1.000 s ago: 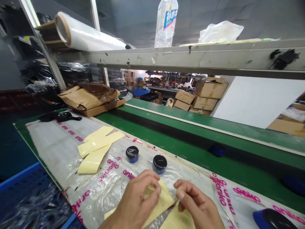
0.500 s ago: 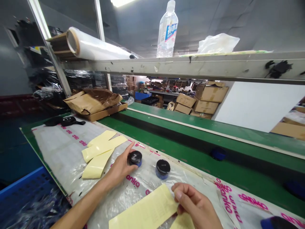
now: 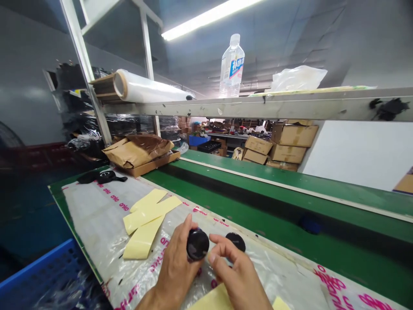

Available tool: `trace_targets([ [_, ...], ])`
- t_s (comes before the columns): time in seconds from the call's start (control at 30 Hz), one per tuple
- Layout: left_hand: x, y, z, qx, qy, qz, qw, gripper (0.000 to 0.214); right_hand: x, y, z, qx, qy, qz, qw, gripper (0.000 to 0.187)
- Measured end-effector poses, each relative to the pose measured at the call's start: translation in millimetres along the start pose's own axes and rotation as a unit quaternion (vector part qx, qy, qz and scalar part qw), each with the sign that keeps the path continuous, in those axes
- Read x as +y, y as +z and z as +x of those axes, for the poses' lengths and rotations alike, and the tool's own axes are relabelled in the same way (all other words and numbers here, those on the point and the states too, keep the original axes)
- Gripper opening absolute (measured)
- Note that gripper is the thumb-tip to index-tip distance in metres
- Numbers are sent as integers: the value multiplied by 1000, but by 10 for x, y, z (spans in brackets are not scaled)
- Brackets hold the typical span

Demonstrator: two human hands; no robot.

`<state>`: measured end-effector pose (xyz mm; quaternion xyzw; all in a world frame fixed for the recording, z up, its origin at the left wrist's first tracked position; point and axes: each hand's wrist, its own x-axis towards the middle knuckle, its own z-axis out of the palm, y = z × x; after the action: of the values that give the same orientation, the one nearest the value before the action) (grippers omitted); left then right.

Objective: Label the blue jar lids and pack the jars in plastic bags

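My left hand (image 3: 177, 262) is wrapped round a small round jar (image 3: 198, 245) with a glossy black lid, tipped so that its top faces me. Close to the lid's right side, my right hand (image 3: 237, 273) has its thumb and index finger pinched together; whatever is between them is too small to make out. Behind that hand stands a second black-lidded jar (image 3: 238, 241), partly covered by the fingers. A pale yellow backing sheet (image 3: 213, 300) lies below my hands at the bottom edge.
Several yellow strips (image 3: 142, 243) lie on the plastic-covered table at left. A green conveyor belt (image 3: 258, 211) runs behind, with a dark blue jar (image 3: 310, 224) on it. A blue crate (image 3: 38, 271) stands lower left. Overhead, a shelf beam (image 3: 290, 103) carries a bottle (image 3: 232, 69).
My left hand has picked up the jar it was touching and brought it right and nearer. My right hand has left the yellow sheet and come up beside the lid. The view has tilted upward.
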<state>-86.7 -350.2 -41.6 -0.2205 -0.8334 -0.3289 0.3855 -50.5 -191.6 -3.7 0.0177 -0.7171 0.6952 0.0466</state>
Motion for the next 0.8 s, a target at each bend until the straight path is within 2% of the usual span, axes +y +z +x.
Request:
trace_targets([
  [0.13,71,11,-32,3,25,1,1000,72,36,-4,19,-10,-2,-13,1000,32],
  [0.33,169,57,-37,3,-16,10,1000,75,89,-26,45,-31,-21,-21,999,27],
  [0.43,197,63,-42,3,-16,18,1000,74,105,-31,52,-43,-23,-20,999,25],
  [0.8,220,84,-65,6,4,41,999,72,97,-20,48,-26,-23,-27,999,23],
])
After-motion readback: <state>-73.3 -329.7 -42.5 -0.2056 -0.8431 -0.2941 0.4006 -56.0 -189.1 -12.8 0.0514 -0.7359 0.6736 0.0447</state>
